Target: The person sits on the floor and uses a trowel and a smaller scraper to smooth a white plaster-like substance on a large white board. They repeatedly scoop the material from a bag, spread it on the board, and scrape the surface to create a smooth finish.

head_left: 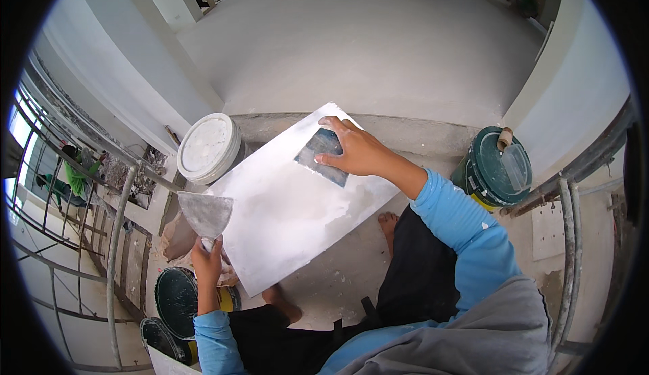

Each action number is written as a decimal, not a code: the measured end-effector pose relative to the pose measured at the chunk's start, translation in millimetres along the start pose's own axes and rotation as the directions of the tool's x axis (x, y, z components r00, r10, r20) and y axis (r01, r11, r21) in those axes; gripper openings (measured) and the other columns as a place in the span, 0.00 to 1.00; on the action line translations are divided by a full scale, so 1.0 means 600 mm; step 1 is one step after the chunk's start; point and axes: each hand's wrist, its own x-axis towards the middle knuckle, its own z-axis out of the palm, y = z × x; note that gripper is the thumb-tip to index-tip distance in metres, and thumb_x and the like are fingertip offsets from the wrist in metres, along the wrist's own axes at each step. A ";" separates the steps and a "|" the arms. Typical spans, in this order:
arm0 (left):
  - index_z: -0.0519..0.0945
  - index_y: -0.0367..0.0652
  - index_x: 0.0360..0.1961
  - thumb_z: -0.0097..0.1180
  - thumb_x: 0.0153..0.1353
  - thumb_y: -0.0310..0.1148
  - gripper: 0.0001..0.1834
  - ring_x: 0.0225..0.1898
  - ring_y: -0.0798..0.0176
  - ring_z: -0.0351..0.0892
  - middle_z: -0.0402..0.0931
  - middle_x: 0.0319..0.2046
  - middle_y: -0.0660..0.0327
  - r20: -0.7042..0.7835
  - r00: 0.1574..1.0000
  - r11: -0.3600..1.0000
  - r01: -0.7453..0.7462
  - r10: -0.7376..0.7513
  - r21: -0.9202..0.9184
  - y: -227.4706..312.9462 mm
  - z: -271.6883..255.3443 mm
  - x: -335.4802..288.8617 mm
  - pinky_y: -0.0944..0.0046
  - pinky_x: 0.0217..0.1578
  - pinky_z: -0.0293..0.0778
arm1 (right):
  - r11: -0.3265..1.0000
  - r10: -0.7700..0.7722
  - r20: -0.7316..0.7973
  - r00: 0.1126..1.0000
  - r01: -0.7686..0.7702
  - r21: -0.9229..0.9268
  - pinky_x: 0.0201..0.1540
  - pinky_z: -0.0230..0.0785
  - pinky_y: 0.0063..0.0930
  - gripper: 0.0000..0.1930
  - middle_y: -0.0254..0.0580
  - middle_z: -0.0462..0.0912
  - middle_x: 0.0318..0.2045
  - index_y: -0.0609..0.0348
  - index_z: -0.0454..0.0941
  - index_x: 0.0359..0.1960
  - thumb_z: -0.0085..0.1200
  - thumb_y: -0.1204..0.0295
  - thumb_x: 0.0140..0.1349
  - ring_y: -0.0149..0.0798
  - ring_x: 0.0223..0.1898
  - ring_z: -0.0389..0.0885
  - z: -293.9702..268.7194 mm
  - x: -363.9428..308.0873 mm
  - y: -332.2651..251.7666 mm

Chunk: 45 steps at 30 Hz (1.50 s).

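Step in hand: by the look of it, the smoothing or wiping of the white board [277,240], done with the flat blade [315,146].
Board: a pale sheet lying slantwise in front of the person, its far corner towards the ledge [426,132]; a greyish patch [348,214] shows on its right half. What props it up cannot be made out.
Right hand: the right hand [356,151] grips the dark rectangular blade, fingers over its far edge and thumb across its face; the blade lies over the far half of the board, seemingly against it, though contact is hard to confirm.
Left hand: the left hand [207,257] is wrapped round the handle of a wide scraper [205,213], its metal face pointing far, beside the board's left edge.
Next move: probably calls for a low, even blade angle on the board, with the scraper kept clear of the wet-looking face.
Left side: a white lidded bucket [207,148] stands far left, just beyond the board; an open green bucket [177,301] stands near left, beside the left forearm.
Right side: a green lidded bucket [488,172] stands apart from the board, with a clear plastic piece [516,167] on its lid.
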 end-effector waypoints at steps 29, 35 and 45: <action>0.81 0.36 0.41 0.65 0.67 0.38 0.14 0.21 0.78 0.64 0.74 0.23 0.71 -0.084 0.982 0.981 0.160 -0.169 -0.105 -0.050 -0.086 0.013 0.72 0.23 0.60 | 0.830 0.438 -0.029 0.899 -0.417 -0.371 0.60 0.74 0.43 0.50 0.69 0.77 0.58 0.62 0.61 0.71 0.69 0.44 0.54 0.61 0.58 0.80 0.043 0.002 0.244; 0.79 0.38 0.44 0.66 0.67 0.41 0.17 0.16 0.79 0.63 0.71 0.19 0.70 -0.078 0.954 0.944 0.272 -0.291 -0.188 -0.028 -0.119 -0.005 0.73 0.17 0.57 | 0.714 0.488 -0.256 0.834 -0.551 -0.433 0.59 0.75 0.45 0.52 0.73 0.75 0.58 0.67 0.59 0.70 0.68 0.42 0.55 0.62 0.56 0.80 0.107 0.047 0.392; 0.80 0.36 0.43 0.68 0.66 0.40 0.17 0.17 0.79 0.63 0.72 0.20 0.70 -0.100 0.948 0.940 0.279 -0.302 -0.196 -0.021 -0.134 -0.009 0.72 0.18 0.57 | 0.649 0.563 -0.389 0.729 -0.681 -0.338 0.54 0.78 0.46 0.49 0.62 0.73 0.59 0.63 0.66 0.68 0.71 0.42 0.52 0.58 0.54 0.82 0.255 0.278 0.266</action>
